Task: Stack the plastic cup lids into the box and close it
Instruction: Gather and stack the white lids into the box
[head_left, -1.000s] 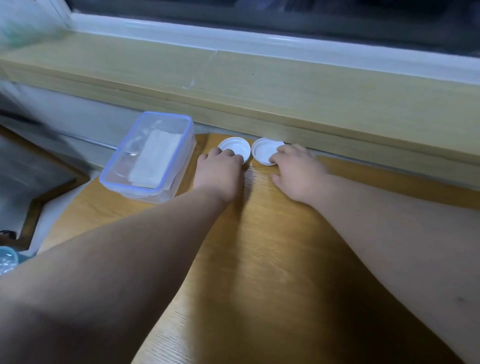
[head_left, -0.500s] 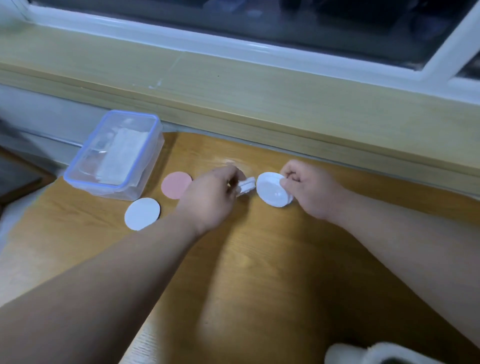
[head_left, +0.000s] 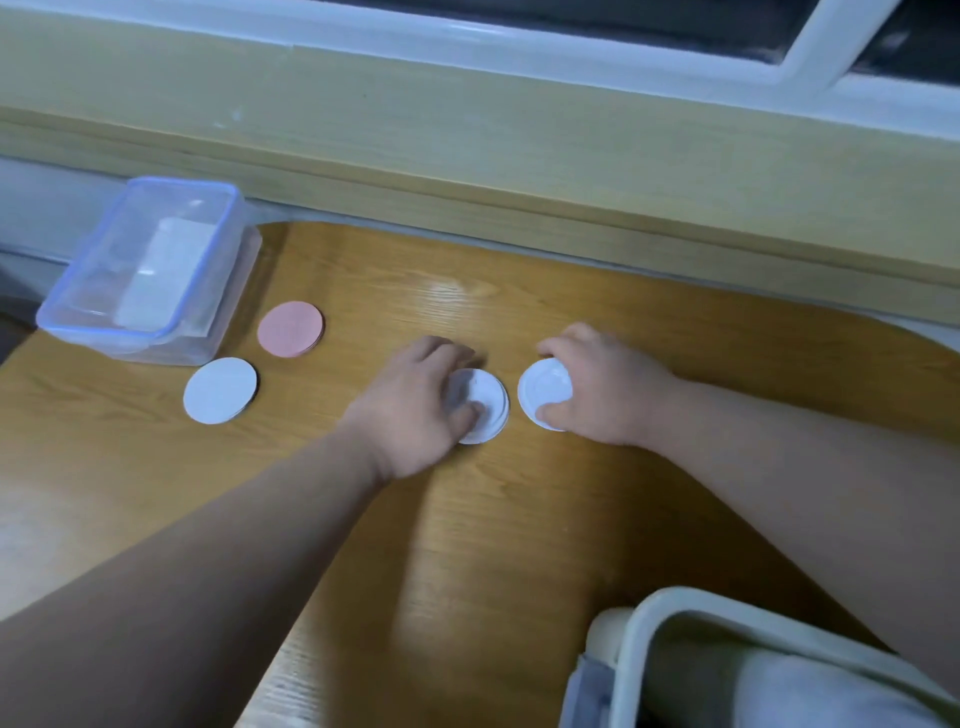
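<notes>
At ten o'clock on the table (head_left: 519, 545), a clear box (head_left: 104, 330), open at the top. Just beside it, at five o'clock, a pink disc (head_left: 291, 330) and a white disc (head_left: 220, 391), lying flat and apart. Near the centre, left grip (head_left: 415, 405) curled over a white lid (head_left: 488, 410) on the table. At three o'clock from it, right grip (head_left: 608, 387) holding a second white lid (head_left: 543, 395) by the edge. Both lids close together, not touching.

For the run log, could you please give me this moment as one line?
left hand: grips left lid | right hand: grips right lid | box: far left | pink disc, white disc: beside box
</notes>
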